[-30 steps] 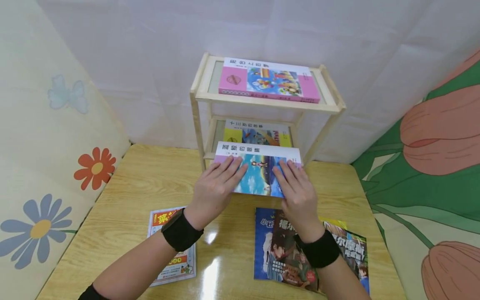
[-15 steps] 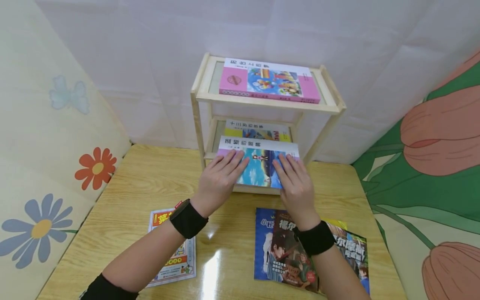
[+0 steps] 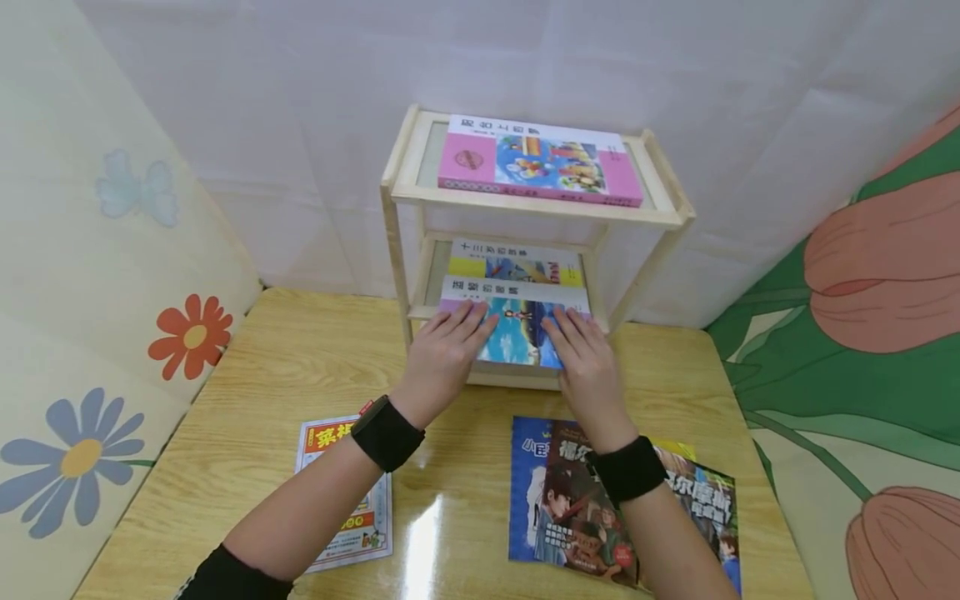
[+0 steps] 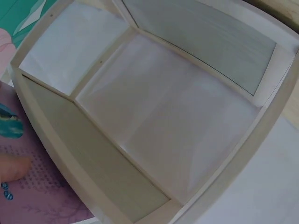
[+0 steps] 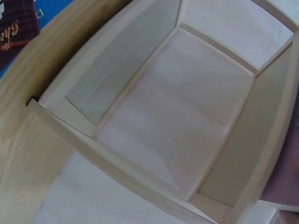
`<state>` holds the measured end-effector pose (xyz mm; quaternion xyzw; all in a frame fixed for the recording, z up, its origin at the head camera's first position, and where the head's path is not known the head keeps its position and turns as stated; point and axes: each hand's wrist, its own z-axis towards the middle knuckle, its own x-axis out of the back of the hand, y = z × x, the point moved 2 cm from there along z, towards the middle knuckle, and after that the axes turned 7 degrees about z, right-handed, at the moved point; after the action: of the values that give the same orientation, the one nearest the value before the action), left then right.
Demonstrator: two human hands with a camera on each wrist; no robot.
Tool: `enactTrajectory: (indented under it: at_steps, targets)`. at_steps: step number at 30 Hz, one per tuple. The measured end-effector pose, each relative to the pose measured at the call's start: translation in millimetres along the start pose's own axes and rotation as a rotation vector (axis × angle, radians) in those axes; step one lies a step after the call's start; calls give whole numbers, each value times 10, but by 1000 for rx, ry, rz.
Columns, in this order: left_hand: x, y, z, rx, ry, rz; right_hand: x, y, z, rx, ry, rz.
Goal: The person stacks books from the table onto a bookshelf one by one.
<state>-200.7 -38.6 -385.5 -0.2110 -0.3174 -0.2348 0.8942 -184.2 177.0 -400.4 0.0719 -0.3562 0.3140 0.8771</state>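
A paperback book (image 3: 517, 333), white across its top with a pink border and a blue sea picture, lies over the front of the middle shelf (image 3: 422, 279) of a small wooden rack (image 3: 393, 242). My left hand (image 3: 442, 346) holds its left side and my right hand (image 3: 588, 362) its right side, fingers on the cover. Thumbs are hidden in the head view. Behind it, partly covered, lies a yellow book (image 3: 468, 266). In the left wrist view a fingertip (image 4: 15, 167) rests on the purple cover; the right wrist view catches only the book's edge (image 5: 280, 184).
A pink book (image 3: 468, 162) lies on the rack's top shelf. On the table (image 3: 300, 350), a red-and-white booklet (image 3: 375, 533) is at left and several overlapping comics (image 3: 592, 533) at right. A white cloth (image 3: 315, 125) hangs behind the rack.
Both hands have moved the book back and down from in front of the rack onto the middle shelf's front part. More of the yellow book shows behind it. The other books have not moved.
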Motion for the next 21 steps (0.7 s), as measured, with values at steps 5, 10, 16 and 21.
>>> enactTrajectory:
  at_steps: [5, 10, 16, 21]
  targets:
    - [4, -30, 63, 36, -109, -17, 76, 16, 106, -121, -246, 21]
    - [47, -66, 105, 1, -167, -24, 164, 61, 150, -130, -404, 65]
    - [71, -114, 124, -38, -161, -100, 217, 58, 166, -112, -422, 114]
    - [53, -152, 130, -37, -142, -184, 226, 44, 181, -140, -459, 124]
